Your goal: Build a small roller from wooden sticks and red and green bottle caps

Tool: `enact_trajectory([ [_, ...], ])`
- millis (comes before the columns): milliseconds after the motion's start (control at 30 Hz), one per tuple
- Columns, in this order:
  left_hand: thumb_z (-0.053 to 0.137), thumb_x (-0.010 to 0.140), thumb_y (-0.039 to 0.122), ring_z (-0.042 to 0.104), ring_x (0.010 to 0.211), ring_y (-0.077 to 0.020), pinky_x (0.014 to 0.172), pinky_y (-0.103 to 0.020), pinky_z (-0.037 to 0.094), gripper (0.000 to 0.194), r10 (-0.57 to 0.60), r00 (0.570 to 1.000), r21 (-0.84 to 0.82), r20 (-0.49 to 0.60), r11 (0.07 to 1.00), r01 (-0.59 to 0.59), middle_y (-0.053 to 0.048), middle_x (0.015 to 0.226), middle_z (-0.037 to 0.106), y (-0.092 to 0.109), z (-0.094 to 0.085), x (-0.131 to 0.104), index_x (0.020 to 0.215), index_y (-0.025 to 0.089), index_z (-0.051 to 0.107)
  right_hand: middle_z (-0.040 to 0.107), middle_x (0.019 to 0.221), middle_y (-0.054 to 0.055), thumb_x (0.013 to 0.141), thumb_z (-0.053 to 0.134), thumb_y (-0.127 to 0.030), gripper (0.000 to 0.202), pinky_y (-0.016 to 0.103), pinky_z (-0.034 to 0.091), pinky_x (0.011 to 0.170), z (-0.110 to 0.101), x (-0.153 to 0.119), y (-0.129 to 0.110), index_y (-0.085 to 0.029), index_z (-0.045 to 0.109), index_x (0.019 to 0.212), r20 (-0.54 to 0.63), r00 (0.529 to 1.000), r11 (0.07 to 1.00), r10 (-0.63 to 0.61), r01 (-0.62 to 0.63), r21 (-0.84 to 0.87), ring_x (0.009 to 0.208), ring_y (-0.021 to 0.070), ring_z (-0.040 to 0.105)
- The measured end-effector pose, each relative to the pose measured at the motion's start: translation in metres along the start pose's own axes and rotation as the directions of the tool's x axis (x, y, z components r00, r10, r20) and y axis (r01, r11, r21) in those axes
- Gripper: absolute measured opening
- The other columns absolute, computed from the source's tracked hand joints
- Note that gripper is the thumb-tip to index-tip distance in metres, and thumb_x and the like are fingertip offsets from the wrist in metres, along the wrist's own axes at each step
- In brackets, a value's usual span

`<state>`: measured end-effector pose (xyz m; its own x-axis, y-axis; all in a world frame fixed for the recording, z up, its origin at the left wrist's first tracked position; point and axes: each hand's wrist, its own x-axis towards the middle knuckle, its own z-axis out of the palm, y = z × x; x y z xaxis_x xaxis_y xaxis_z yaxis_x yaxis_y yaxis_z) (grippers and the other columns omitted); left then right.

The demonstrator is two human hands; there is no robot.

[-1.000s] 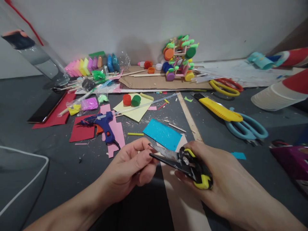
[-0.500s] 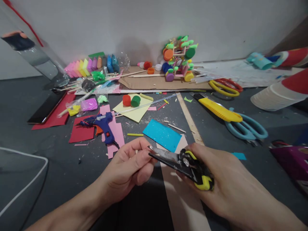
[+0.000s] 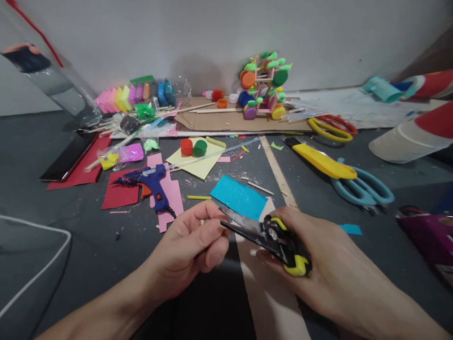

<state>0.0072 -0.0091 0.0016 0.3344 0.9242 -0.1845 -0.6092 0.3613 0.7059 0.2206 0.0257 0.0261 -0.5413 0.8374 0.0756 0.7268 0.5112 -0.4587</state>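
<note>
My right hand (image 3: 318,264) is wrapped round the yellow and black handles of a pair of cutters (image 3: 272,236). Their blades are slightly apart and point left, with the tips at the fingertips of my left hand (image 3: 194,245). The left hand is closed in a pinch; a pale, thin end shows between its fingers, mostly hidden. Beyond both hands lies a blue paper rectangle (image 3: 239,197). Under the cutters runs a pale strip (image 3: 269,288).
A blue glue gun (image 3: 155,186) lies on pink and red paper at left. At right are a yellow cutter knife (image 3: 320,160), blue-handled scissors (image 3: 364,189) and a white cup (image 3: 403,141). Behind stands a colourful wheeled model (image 3: 265,87); at far left, a bottle (image 3: 60,87).
The cutter blades have opened slightly wider at their tips. My right hand has shifted a little to the left with the cutters. My left hand has barely moved.
</note>
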Motion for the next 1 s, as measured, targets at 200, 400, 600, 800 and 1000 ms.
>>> enact_trajectory([
  [200,0.068,0.091,0.037,0.023,0.041,-0.0051,0.039,-0.019,0.015,0.024,0.015,1.000,0.001,0.025,1.000,-0.015,0.010,0.049,0.040,-0.001,-0.001,0.001,0.083,0.018,0.057,0.060,0.059,0.000,0.090,0.056,-0.049,0.030,0.026,0.033,0.043,0.000,-0.003,0.000,-0.024,0.047,0.076,-0.022,0.999,0.999,-0.043,0.042,-0.030,0.047,0.0164,0.053],
  [400,0.058,0.098,0.035,0.028,0.043,-0.0076,0.042,-0.021,0.016,0.020,-0.012,0.999,0.033,0.041,0.999,0.010,0.006,0.047,0.049,0.000,0.000,-0.002,0.087,0.018,0.058,0.063,0.060,-0.001,0.091,0.057,-0.047,0.024,0.027,0.036,0.043,0.001,-0.007,0.004,-0.026,0.050,0.081,-0.063,0.998,1.000,0.014,-0.013,0.007,0.048,0.0179,0.057],
  [600,0.046,0.103,0.032,0.035,0.045,-0.0087,0.041,-0.018,0.019,0.021,-0.046,0.990,-0.051,0.131,0.997,0.053,0.001,0.055,0.064,-0.001,0.002,-0.001,0.090,0.019,0.056,0.067,0.070,0.006,0.088,0.057,-0.051,0.026,0.033,0.043,0.047,0.001,-0.001,0.018,-0.025,0.053,0.089,-0.159,0.984,0.991,0.078,-0.093,-0.092,0.059,0.0259,0.065],
  [800,0.038,0.104,0.028,0.034,0.040,-0.0070,0.039,-0.017,0.021,0.027,-0.097,0.994,-0.095,0.050,0.990,0.101,-0.002,0.059,0.070,0.001,0.009,0.000,0.083,0.019,0.051,0.061,0.066,0.009,0.083,0.057,-0.074,0.050,0.034,0.033,0.047,0.005,0.009,0.051,-0.025,0.048,0.082,-0.249,0.956,0.847,0.156,-0.260,-0.463,0.056,0.0292,0.059],
  [1000,0.048,0.101,0.029,0.054,0.049,-0.0061,0.040,-0.018,0.015,0.027,-0.164,0.986,-0.144,-0.027,0.977,0.159,-0.003,0.073,0.068,0.004,0.011,-0.003,0.080,0.015,0.058,0.064,0.078,0.014,0.088,0.057,-0.069,0.049,0.041,0.041,0.059,0.007,0.009,0.075,-0.021,0.061,0.091,-0.256,0.966,0.863,0.030,-0.154,-0.480,0.075,0.0351,0.063],
])
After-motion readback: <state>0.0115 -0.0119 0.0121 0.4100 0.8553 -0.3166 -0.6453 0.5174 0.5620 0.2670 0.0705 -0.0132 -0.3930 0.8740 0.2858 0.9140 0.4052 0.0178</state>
